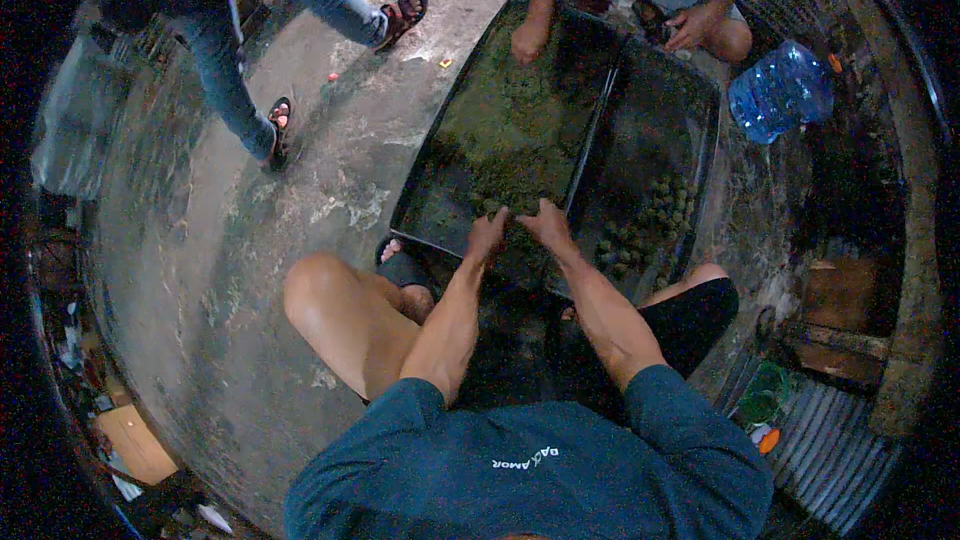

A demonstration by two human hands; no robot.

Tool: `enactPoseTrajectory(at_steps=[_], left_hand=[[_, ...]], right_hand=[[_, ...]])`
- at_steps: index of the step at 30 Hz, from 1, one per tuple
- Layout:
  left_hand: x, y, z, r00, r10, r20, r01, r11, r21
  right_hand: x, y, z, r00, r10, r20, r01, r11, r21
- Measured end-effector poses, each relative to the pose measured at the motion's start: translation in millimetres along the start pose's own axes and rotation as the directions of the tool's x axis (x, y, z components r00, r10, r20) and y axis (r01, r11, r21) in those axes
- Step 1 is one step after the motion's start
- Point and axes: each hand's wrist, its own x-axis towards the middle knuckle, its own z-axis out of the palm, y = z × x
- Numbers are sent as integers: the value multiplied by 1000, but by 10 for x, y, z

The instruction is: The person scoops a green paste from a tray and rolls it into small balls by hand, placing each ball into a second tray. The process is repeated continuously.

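Two dark rectangular trays lie side by side on the floor in front of me. The left tray holds a spread of loose, crumbly green material. My left hand and my right hand meet close together over the near end of that tray. Their fingers are bent into the green material, with the tips partly hidden in it. In the right tray lie several small rounded greenish lumps, clustered toward its near right side.
Across from me, another person's hand reaches into the left tray's far end. Someone in jeans and sandals walks at the far left. A clear blue plastic water jug lies right of the trays. Corrugated sheet and a green basket are near right.
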Motion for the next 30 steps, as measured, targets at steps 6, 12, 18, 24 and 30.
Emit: enactPoseTrajectory(at_steps=[6,12,18,24,30], left_hand=[[376,-406,-60,980,15,198,2,997,-81],[332,-381,8,994,103,32,-108,976,192],[120,-135,-24,993,12,121,20,967,-254],[261,-454,15,998,66,12,-60,953,-298],[194,-225,-8,999,-24,-40,33,971,239]], right_hand=[[-96,-258,-186,983,72,168,-109,968,225],[-7,-179,-17,996,82,27,-86,983,165],[-16,-159,-4,1000,-23,15,21,994,112],[-98,-200,-36,974,181,136,-224,855,468],[-298,-453,-119,990,135,-32,-132,987,87]])
